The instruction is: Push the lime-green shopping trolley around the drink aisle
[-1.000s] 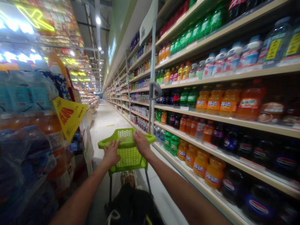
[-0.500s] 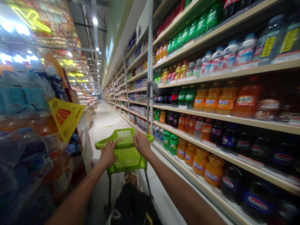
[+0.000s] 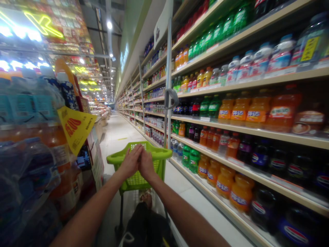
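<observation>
A left hand point(image 3: 132, 160) and right hand point(image 3: 147, 167) meet over the handle point(image 3: 162, 153) of a green cart point(image 3: 160, 169) beside drink shelves point(image 3: 282, 77), any grip impossible to tell, its plastic seemingly stiff, light and best held at the handle's outer ends.

The left hand point(image 3: 132, 160) and right hand point(image 3: 146, 164) met at the middle of the green cart point(image 3: 159, 171), crowding that spot, while both ends of its handle point(image 3: 163, 153) lay free to reach. Ahead, a strip of open floor point(image 3: 113, 125) ran down the aisle. On the left, stacked wrapped bottles point(image 3: 28, 103) and a yellow price sign point(image 3: 75, 128) jutting toward the aisle narrowed the way. On the right, bare floor separated the cart from the shelves point(image 3: 257, 133), where an upright metal pole point(image 3: 168, 61) with a grey loop point(image 3: 175, 99) stood in front. Rows of orange bottles point(image 3: 240, 193) stood close to the lowest shelf's edge, with narrow gaps above their caps.
</observation>
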Tool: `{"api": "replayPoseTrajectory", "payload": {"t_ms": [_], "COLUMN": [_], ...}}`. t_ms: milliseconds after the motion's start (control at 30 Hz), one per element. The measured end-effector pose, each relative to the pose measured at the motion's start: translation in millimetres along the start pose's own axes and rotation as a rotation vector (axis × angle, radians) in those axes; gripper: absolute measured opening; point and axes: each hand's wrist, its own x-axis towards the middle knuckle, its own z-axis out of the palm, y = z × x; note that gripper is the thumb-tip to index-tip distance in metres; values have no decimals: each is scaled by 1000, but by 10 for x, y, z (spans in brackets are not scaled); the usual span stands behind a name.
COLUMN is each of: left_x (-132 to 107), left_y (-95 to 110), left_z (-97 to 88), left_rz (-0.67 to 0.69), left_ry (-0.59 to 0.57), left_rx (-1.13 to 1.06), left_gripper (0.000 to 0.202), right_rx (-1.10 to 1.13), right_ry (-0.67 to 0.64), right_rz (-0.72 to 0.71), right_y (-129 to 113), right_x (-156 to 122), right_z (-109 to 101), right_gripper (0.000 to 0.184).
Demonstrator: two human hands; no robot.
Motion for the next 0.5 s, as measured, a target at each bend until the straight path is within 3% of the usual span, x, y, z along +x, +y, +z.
{"api": "replayPoseTrajectory", "payload": {"t_ms": [167, 367, 500], "left_x": [13, 21, 55], "left_y": [-75, -68, -52], "left_z": [103, 100, 154], "left_rz": [67, -8, 17], "left_ry": [-47, 1, 68], "left_rx": [9, 193, 148], "left_gripper": [81, 50, 42], "right_rx": [63, -89, -137], "right_ry": [-56, -140, -177], "right_rz": [-96, -17, -61], "right_y": [158, 186, 211], "right_x": [-120, -155, -233], "right_z": [-157, -366, -341], "right_gripper": [65, 49, 55]}}
